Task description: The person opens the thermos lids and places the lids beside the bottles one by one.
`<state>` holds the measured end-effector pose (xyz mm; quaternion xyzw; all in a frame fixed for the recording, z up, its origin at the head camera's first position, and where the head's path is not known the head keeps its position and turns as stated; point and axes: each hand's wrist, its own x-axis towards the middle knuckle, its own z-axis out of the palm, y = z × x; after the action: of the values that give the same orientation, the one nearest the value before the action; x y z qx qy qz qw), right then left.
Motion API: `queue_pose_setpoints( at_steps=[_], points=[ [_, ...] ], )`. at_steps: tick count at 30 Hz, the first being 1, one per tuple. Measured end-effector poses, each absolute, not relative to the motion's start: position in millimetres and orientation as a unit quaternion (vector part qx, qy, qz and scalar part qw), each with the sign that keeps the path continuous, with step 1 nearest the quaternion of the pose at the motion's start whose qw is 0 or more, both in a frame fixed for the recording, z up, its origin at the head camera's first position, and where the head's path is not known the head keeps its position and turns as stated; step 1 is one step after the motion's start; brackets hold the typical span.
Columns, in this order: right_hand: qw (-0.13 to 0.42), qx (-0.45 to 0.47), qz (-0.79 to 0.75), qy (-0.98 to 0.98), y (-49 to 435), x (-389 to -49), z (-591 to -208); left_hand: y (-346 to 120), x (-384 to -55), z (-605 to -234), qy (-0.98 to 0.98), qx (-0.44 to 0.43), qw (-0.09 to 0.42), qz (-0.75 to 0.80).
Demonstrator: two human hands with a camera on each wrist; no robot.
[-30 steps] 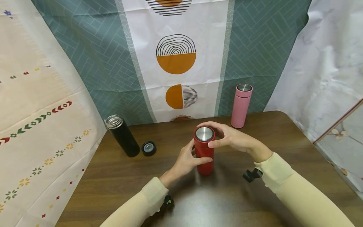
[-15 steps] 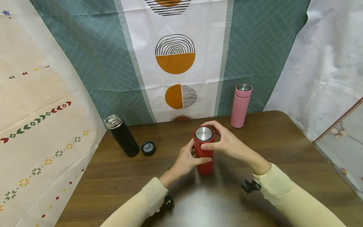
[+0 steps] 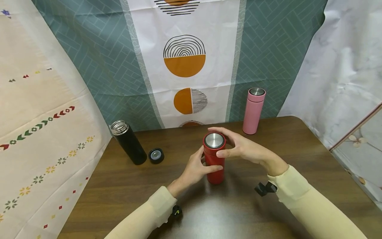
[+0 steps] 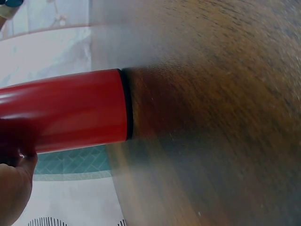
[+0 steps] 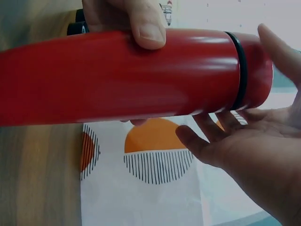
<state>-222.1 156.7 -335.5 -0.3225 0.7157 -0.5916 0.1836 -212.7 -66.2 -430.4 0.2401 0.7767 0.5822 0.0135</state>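
Observation:
A red thermos flask (image 3: 215,176) stands upright on the wooden table. Its red screw lid (image 3: 215,140) has a silver disc on top, and in the right wrist view a black band (image 5: 237,70) shows between lid and body. My left hand (image 3: 193,168) grips the body from the left, thumb across the front. My right hand (image 3: 246,147) is round the lid from the right, with the thumb at the near side and the fingers behind. The left wrist view shows the dark flask base (image 4: 127,104) at the tabletop.
At the back left stands a black flask (image 3: 131,146) with its steel mouth uncovered. Its black lid (image 3: 156,155) lies next to it, inner side up. A pink flask (image 3: 253,113) with its lid on stands at the back right. Patterned cloths hang behind the table (image 3: 119,199).
My right hand turned round the lid, thumb sweeping left, then swung back with the thumb to the right. The left hand and the flask have stayed in place.

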Motion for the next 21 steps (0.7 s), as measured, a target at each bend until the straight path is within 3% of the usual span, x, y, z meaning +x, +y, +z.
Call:
queue_pose_setpoints(
  at_steps=[7, 10, 13, 21],
  points=[
    [0.079, -0.264, -0.567, 0.776, 145.8, -211.5, -343.8, -66.3, -212.8, -431.7, 0.778, 0.241, 0.006, 0.58],
    [0.06, -0.248, -0.567, 0.783, 142.9, -209.4, -345.8, -66.1, -212.5, -431.4, 0.778, 0.241, 0.005, 0.581],
    [0.076, -0.252, -0.587, 0.765, 144.2, -210.5, -345.2, -65.4, -212.1, -430.7, 0.777, 0.241, 0.005, 0.582],
    [0.182, -0.31, -0.621, 0.696, 154.3, -221.0, -341.5, -65.2, -212.0, -430.7, 0.774, 0.24, 0.005, 0.586]
  ],
)
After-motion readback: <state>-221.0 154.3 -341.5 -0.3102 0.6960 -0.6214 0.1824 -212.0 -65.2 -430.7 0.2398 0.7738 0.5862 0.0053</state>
